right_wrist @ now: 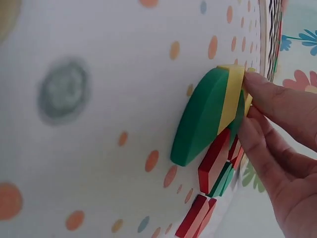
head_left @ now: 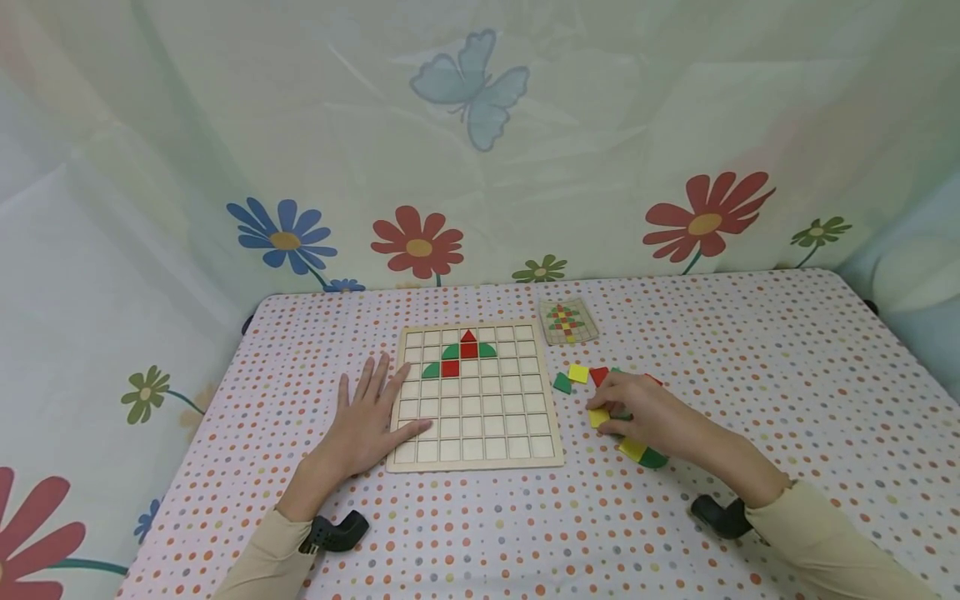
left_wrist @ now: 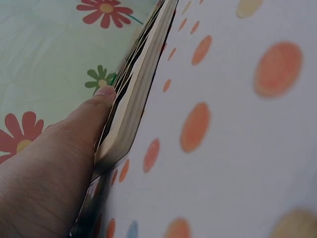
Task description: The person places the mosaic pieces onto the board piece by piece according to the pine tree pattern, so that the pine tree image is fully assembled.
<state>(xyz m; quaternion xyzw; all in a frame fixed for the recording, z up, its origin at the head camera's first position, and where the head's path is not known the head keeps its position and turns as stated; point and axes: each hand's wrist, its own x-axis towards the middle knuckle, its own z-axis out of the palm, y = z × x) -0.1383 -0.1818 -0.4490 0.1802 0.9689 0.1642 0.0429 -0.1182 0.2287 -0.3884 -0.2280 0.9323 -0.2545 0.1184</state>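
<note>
**Right hand (head_left: 647, 410) pinches a yellow square tile (head_left: 597, 417) among close neighbours**

The tile sits between thumb and fingertips; just beneath that hand lie another yellow tile (head_left: 632, 449) and a curved green piece (head_left: 655, 458). Packed this close, they could be knocked askew by a careless lift. The left hand (head_left: 363, 427), fingers spread, touches the gridded wooden board (head_left: 553, 461) to its right; an uneven push there might jar the red and green tiles (head_left: 450, 368).

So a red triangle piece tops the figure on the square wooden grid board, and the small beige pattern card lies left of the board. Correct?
Not quite: the head view shows the small beige pattern card right of the square wooden grid board; the rest stands.
</note>
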